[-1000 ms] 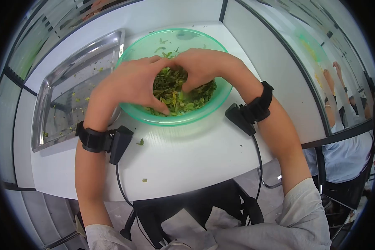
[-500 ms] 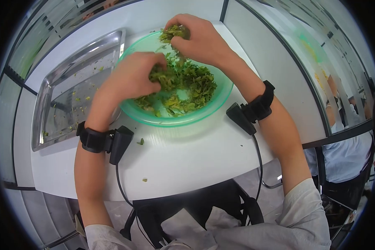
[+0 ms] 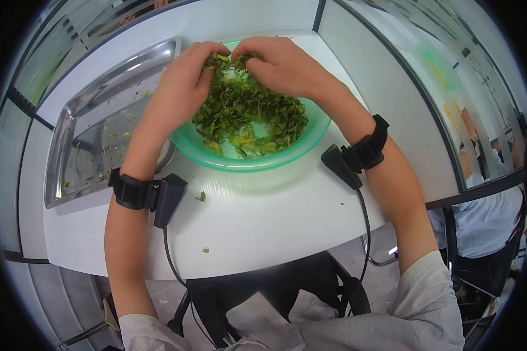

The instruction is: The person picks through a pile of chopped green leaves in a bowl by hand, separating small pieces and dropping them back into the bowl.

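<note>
A translucent green bowl [image 3: 246,166] on the white table holds a heap of chopped green leaves [image 3: 246,111]. At the bowl's far left rim, my left hand [image 3: 184,82] has its fingers curled round some leaves. My right hand [image 3: 281,64] is closed on leaves at the far rim, close beside the left one. The fingertips of the two hands almost meet there, and they are partly hidden by leaves and by the hands themselves.
A metal tray [image 3: 55,169] with scattered leaf bits stands left of the bowl. Leaf scraps [image 3: 201,196] lie on the white table [image 3: 263,228]. Partitions [image 3: 386,88] border the table. A person in a light shirt [image 3: 489,222] sits beyond the right partition.
My left hand has moved up and away from the middle of the bowl to its far rim. My right hand has shifted slightly down, and more of the leaf heap shows.
</note>
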